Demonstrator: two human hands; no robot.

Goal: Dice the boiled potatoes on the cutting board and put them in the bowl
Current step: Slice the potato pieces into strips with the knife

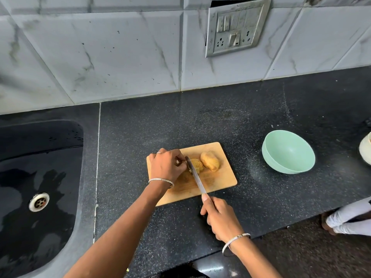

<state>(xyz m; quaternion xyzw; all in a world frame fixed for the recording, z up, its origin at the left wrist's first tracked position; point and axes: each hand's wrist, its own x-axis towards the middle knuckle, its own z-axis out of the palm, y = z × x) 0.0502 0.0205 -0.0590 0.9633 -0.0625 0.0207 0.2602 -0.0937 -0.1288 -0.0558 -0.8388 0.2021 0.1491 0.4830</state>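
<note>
While the long steel-bladed knife (197, 177) sits in the partly cut yellow-brown boiled potato (197, 165), the left hand (168, 165) curls its fingers onto that potato's left side, pinning it. The right hand (219, 215) grips the knife handle, forefinger along the spine.

Both potatoes lie mid-board on the rectangular wooden cutting board (220, 177), the whole oval brown potato (210, 161) just right of the cut one. The round pale-green bowl (288, 152) stands well right on the black speckled stone surface (261, 117), nothing visible inside.

To cut well: tuck fingertips back, press straight down, keep slices even, go gently since boiled flesh probably crumbles.

The blade runs near-right to far-left. The whole potato's long axis runs far-left to near-right.
</note>
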